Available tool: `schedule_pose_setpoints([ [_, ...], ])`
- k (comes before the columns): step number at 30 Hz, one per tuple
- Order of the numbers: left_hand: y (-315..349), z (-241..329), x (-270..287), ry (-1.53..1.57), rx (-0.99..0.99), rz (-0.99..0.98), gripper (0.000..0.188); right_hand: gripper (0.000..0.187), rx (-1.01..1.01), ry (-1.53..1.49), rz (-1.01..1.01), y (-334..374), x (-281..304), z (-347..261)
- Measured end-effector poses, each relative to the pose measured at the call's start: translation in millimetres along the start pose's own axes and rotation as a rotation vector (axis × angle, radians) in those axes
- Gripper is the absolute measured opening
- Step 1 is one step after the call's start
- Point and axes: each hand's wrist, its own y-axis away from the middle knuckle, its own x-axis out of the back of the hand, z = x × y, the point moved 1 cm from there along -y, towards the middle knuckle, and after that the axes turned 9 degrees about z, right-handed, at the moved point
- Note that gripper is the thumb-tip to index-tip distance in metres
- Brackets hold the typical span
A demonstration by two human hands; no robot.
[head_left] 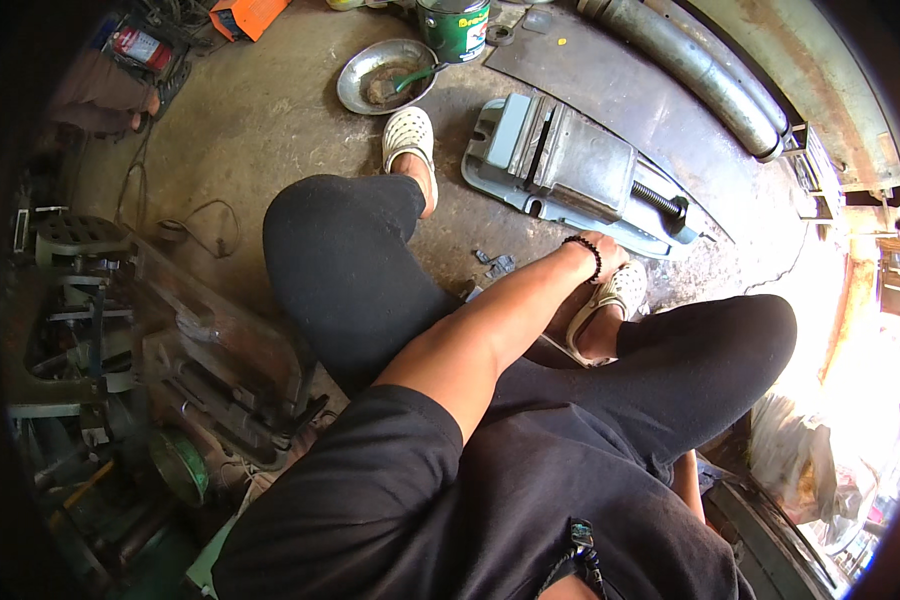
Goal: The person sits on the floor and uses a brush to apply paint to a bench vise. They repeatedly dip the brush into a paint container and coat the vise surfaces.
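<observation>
My left arm reaches across my body to the right, a dark beaded bracelet (596, 262) on its wrist. My left hand (607, 247) is low, between the near edge of a machine vise (590, 165) and the toe of my right clog (622, 290). Its fingers look curled and closed, and whatever they hold is hidden. The vise lies on the floor with a light blue painted base, bare metal jaws and a black threaded screw (660, 200). Of my right arm only a bit of forearm (688, 485) shows below my right thigh; its hand is out of sight.
A metal pan (355, 88) holds a green-handled brush (415, 77) beside a green paint can (454, 30). Metal pipes (690, 75) lie at the far right near a flat metal sheet (560, 50). Metal machinery (220, 390) crowds the left. Another person's foot (150, 102) is far left.
</observation>
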Motion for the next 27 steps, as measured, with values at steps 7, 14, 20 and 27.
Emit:
schedule_pose_setpoints([
  [7,21,-4,0,-0.038,0.092,-0.101,0.03,0.032,0.053,-0.01,-0.016,3,-3,-1],
  [14,39,8,-45,-0.162,0.131,-0.387,0.04,0.032,0.068,-0.045,-0.025,0,-2,12],
  [20,42,7,-61,-0.267,0.076,-0.423,0.049,0.033,0.07,-0.073,-0.037,-5,-2,22],
  [27,36,14,-67,-0.174,0.092,-0.359,0.031,0.034,0.084,-0.104,-0.044,-5,-5,28],
])
